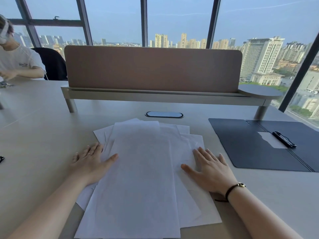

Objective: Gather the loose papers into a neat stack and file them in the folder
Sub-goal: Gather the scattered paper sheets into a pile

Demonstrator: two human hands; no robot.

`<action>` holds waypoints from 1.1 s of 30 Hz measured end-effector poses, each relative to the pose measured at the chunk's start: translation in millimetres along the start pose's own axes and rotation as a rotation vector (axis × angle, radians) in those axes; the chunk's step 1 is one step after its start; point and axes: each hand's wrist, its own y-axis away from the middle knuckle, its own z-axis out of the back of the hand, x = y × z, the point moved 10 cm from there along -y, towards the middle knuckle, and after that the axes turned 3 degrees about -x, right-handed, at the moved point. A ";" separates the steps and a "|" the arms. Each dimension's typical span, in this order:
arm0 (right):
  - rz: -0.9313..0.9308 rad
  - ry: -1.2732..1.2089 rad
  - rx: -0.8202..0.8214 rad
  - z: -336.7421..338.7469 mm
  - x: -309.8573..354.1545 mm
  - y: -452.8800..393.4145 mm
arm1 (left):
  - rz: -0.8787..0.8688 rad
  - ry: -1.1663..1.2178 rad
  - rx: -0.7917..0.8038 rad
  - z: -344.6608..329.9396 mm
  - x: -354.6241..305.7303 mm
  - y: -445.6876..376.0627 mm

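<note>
Several white papers (pixel 143 169) lie fanned and overlapping on the desk in front of me, their edges out of line. My left hand (pixel 91 161) rests flat on the pile's left edge, fingers spread, thumb on the top sheet. On the right side of the pile my right hand (pixel 209 168) also lies flat with fingers apart. Neither hand grips anything. A dark blue folder (pixel 245 149) lies open to the right of the papers, with a white slip (pixel 271 140) and a black pen (pixel 284 139) on it.
A brown divider panel on a raised shelf (pixel 153 71) crosses the desk behind the papers. An oval cable port (pixel 164 114) sits just beyond the pile. Another person (pixel 15 61) sits at the far left. A small black object (pixel 1 159) is at the left edge.
</note>
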 end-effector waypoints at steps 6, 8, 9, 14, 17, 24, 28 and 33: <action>0.003 0.079 -0.038 11.1 27.4 52.7 | 0.073 0.010 -0.020 1.0 2.0 0.9; 0.031 0.103 -0.052 17.2 43.2 76.6 | 0.076 0.016 -0.023 1.6 1.8 1.2; 0.041 0.108 -0.067 20.4 48.7 85.8 | 0.077 0.019 -0.023 1.3 1.7 1.8; 0.010 0.031 -0.218 36.5 31.1 62.2 | 0.068 0.062 -0.057 4.2 2.7 3.2; -0.020 -0.077 -0.095 18.4 6.3 13.5 | -0.024 0.174 -0.123 17.6 -8.0 13.4; -0.013 0.008 0.001 0.7 10.2 -2.2 | -0.180 0.063 0.055 -5.7 -20.9 21.2; -0.081 0.017 -0.025 -5.3 11.3 10.3 | -0.124 0.023 0.040 -4.3 -21.3 19.6; -0.083 0.142 -0.035 3.2 18.4 44.4 | -0.059 0.026 0.024 -6.0 -18.0 16.2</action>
